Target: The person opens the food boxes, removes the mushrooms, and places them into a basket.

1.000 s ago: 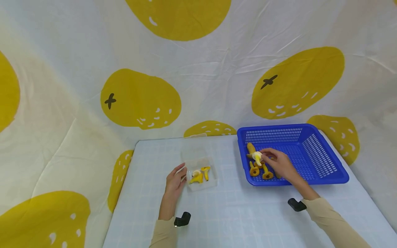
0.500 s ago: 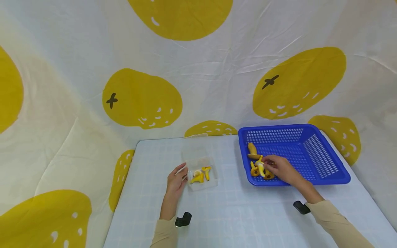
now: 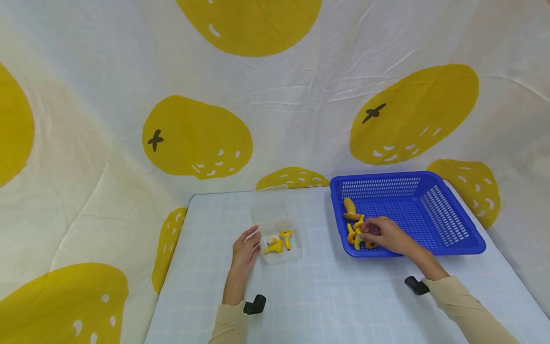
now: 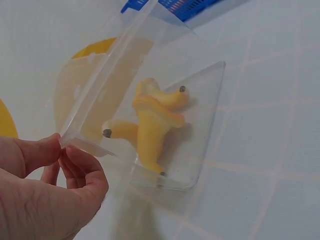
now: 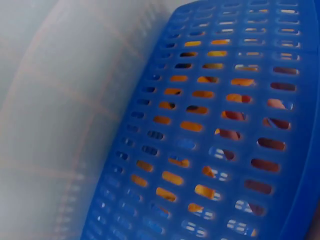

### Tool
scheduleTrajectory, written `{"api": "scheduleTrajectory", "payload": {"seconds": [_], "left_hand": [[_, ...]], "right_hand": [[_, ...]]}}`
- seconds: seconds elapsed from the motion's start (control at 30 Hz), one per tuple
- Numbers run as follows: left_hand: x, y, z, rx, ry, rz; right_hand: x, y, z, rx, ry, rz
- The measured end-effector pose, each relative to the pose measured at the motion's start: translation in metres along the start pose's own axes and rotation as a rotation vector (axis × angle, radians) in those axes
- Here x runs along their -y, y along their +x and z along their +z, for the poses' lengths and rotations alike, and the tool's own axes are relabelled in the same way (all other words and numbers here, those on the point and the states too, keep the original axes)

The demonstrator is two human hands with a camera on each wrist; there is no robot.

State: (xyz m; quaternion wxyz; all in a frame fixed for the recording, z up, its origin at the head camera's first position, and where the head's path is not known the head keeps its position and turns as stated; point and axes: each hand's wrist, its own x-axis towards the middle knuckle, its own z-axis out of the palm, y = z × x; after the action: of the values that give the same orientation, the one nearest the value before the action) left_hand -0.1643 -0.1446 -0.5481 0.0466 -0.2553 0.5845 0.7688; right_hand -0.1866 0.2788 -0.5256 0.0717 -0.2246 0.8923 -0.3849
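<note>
My left hand (image 3: 246, 248) pinches the rim of a clear plastic box (image 4: 192, 185) between thumb and fingers, seen close in the left wrist view. Inside the box lie several yellow toy mushrooms (image 4: 150, 130) with dark stem ends. Over the left part of a blue plastic basket (image 3: 461, 247), my right hand (image 3: 388, 235) pinches a yellow mushroom (image 3: 357, 240) at its fingertips. More mushrooms lie beneath and around it, partly covered by the hand. In the right wrist view the slotted wall of the basket hides most of the hand and mushrooms.
The clear lid (image 3: 269, 211) of the box stands raised at its back. A brownish-yellow mushroom (image 3: 349, 206) lies at the basket's left end. A pale checked cloth (image 3: 318, 296) covers the table, and a fruit-print curtain (image 3: 296, 119) hangs behind.
My right hand has stayed over the basket's left part, moving slightly lower, and the mushroom at its fingertips has turned from its pale side to yellow. My left hand has kept its place on the box.
</note>
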Motion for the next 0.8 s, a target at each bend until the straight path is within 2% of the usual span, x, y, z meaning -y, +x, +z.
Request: {"api": "scheduleTrajectory", "payload": {"seconds": [0.27, 0.53, 0.8], "left_hand": [[0.001, 0.001, 0.001, 0.006, -0.012, 0.009], [0.003, 0.001, 0.000, 0.006, -0.006, 0.000], [0.003, 0.001, 0.001, -0.004, 0.002, -0.002]], "right_hand": [[0.012, 0.005, 0.005, -0.110, 0.067, 0.086], [0.027, 0.016, 0.009, -0.160, 0.141, 0.105], [0.043, 0.030, 0.016, -0.186, 0.172, 0.069]]}}
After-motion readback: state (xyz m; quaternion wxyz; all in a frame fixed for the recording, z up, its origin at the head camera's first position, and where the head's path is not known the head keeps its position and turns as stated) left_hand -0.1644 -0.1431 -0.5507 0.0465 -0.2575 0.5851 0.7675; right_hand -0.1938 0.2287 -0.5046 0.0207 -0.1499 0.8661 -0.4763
